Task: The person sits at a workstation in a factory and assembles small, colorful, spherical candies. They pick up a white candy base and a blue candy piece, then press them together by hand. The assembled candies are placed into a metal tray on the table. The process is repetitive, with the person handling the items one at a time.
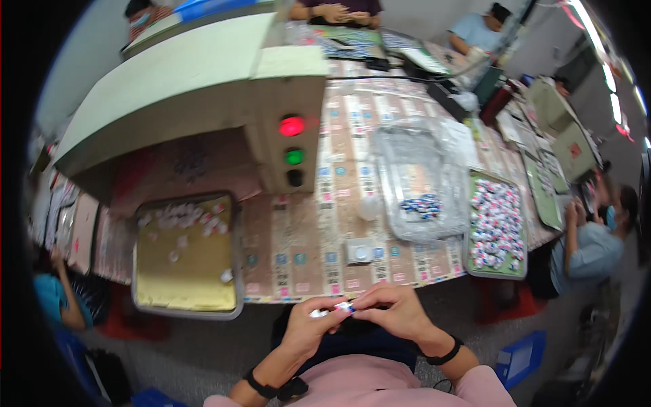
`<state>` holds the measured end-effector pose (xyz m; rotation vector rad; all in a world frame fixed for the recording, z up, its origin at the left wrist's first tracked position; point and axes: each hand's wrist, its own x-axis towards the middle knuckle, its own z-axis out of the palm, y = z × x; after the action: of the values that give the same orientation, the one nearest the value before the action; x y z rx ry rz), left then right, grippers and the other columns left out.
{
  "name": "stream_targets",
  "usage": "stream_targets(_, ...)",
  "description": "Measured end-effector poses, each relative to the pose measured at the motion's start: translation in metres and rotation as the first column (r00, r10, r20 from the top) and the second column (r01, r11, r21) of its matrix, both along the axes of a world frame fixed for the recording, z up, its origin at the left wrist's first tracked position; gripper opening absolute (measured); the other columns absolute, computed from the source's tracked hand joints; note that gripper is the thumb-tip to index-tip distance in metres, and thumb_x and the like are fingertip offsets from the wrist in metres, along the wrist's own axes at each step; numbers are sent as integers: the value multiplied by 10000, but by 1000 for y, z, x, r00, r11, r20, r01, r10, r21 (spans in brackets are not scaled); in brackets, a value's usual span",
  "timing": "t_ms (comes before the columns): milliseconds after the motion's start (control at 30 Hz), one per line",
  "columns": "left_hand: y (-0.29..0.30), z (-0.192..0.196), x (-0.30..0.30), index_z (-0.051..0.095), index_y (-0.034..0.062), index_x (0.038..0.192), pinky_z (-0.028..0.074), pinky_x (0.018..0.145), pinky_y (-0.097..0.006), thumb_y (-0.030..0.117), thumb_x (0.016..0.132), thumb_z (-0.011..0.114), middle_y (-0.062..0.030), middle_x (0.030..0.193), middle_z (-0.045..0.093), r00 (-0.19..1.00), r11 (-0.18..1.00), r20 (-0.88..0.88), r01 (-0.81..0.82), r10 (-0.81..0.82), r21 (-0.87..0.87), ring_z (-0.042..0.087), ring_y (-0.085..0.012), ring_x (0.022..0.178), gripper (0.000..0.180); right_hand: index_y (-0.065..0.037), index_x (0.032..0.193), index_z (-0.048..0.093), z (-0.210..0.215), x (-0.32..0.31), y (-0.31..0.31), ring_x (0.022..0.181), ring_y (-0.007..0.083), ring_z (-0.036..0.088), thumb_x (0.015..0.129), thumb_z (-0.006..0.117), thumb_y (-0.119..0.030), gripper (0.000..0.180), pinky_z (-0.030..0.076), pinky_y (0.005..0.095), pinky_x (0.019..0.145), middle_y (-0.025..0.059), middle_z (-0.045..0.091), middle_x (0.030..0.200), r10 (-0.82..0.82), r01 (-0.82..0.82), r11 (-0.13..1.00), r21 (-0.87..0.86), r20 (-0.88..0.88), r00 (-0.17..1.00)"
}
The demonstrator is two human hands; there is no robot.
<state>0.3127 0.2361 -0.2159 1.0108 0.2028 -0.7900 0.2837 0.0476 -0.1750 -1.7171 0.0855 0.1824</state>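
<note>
Close to the table's front edge, my left hand [306, 327] and my right hand [399, 313] meet in front of me. Both pinch a small white, pink and blue piece [345, 307] between their fingertips. A second small white piece [317, 313] shows at the fingers of my left hand. What exactly these pieces are is too small to tell. On the right, a grey-rimmed tray [497, 274] is covered with similar white, pink and blue pieces [498, 220]. To the left lies a yellow-bottomed tray [183, 271] with white pieces [183, 214] mostly along its far side.
A large cream machine housing [183, 81] with a lit red light [291, 125] and green light [293, 156] stands over the left side. A plastic-wrapped tray [390, 169] holds blue-and-white pieces [421, 206]. A small white box [359, 251] sits nearer. Several people work around.
</note>
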Motion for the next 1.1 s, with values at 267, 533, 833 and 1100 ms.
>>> stream_targets(267,-6,-3,2,537,-12,1223,462,638,-256,-2,878,574,-98,984,596,990,969,-95,-123,105,-215,580,-143,753,347,-37,947,702,16,-6,-51,805,109,622,788,704,-29,160,497,240,706,52,669,894,-227,231,973,-10,164,960)
stream_targets(533,27,-25,-1,522,-16,1205,528,888,-294,60,901,581,-189,1258,560,997,907,-71,-41,12,-419,582,-259,1130,320,-14,938,679,-17,-77,-243,708,142,619,747,701,-46,195,488,277,655,78,670,871,-710,876,98,-472,584,394)
stream_targets(833,3,18,1,533,-26,1139,561,836,-306,67,912,563,-137,1057,599,976,964,-219,-72,14,-258,640,-211,943,247,-15,914,696,-46,-110,-299,726,216,651,717,691,-53,201,509,331,692,135,680,878,-748,782,-34,-622,535,393)
stream_targets(1100,12,-8,-5,503,-26,1243,572,800,-305,99,920,578,-152,1092,605,991,956,-123,-78,44,-283,646,-205,915,355,-15,881,689,-24,-16,-216,820,243,620,745,651,-23,142,479,337,777,122,663,888,-449,676,457,-578,507,736)
